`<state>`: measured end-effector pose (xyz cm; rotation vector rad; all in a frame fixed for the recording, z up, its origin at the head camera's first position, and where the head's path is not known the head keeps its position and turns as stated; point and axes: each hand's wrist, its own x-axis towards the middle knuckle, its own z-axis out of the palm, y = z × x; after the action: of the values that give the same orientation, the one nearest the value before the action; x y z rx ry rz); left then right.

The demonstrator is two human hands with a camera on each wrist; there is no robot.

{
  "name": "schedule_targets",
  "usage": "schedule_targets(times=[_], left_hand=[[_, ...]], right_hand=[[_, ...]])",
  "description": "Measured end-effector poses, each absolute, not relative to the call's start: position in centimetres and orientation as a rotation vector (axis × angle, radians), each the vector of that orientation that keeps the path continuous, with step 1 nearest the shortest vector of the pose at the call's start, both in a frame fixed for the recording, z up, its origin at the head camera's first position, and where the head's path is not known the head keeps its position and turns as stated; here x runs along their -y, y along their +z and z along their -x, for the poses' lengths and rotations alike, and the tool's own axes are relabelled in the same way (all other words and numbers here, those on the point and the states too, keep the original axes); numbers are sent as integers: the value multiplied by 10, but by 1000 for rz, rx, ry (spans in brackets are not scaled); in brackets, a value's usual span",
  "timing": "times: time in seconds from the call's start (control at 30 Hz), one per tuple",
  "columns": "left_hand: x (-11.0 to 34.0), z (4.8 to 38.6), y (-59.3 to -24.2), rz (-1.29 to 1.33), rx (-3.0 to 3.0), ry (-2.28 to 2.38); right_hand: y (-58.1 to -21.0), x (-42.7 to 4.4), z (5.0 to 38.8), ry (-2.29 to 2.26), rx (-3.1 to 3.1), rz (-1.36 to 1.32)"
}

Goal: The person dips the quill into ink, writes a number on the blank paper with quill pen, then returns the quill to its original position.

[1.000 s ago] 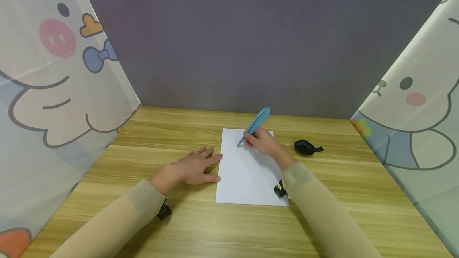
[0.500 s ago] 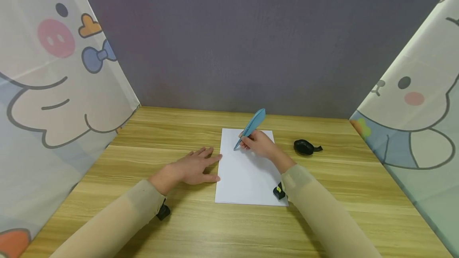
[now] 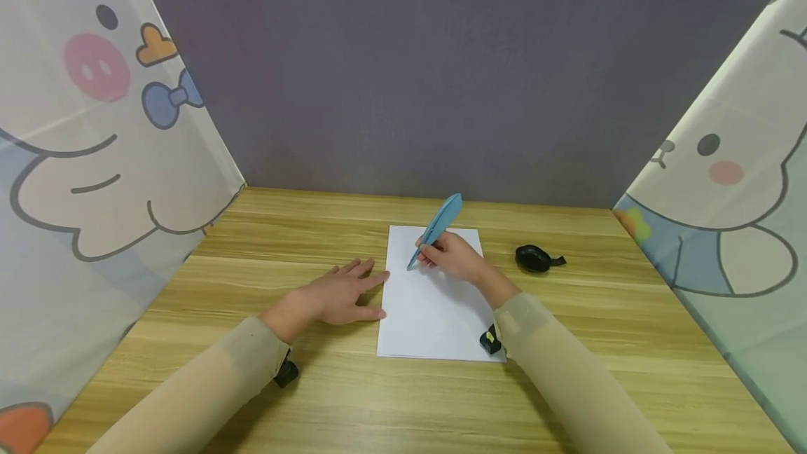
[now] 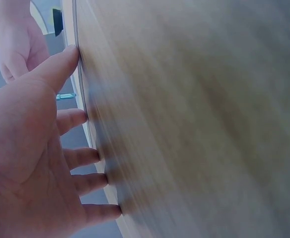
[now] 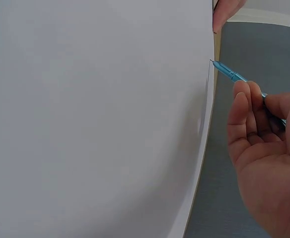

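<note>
My right hand [image 3: 455,256] pinches a blue feather-shaped pen [image 3: 441,221], its plume leaning up and to the right. In the right wrist view the tip of the pen [image 5: 224,69] meets the white paper [image 5: 95,99], where a short thin line shows near the tip. On the table lies the sheet of paper [image 3: 435,321], upright as seen from above. Palm down at its left, my left hand [image 3: 340,298] has its fingers spread, with the thumb and index fingertip at the paper's left edge. The left wrist view shows the left hand's fingertips [image 4: 101,211] against the tabletop.
A black oval object [image 3: 533,258] with a short flat tail lies right of the paper on the wood-grain table [image 3: 353,405]. A dark grey panel [image 3: 403,76] stands behind, and cartoon-printed cloths [image 3: 101,181] flank both sides.
My right hand has brought the pen down and to the left over the paper, toward me. My left hand stays where it was.
</note>
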<state>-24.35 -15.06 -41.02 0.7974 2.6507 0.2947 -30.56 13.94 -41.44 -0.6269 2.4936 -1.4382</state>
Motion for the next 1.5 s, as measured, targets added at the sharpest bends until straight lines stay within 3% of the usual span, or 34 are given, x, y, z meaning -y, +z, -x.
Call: schedule_targets(times=[1.5], left_hand=[[152,244,-411,-810,-2652,292]], right_hand=[[-414,-136,282,-1323,-2406,757]])
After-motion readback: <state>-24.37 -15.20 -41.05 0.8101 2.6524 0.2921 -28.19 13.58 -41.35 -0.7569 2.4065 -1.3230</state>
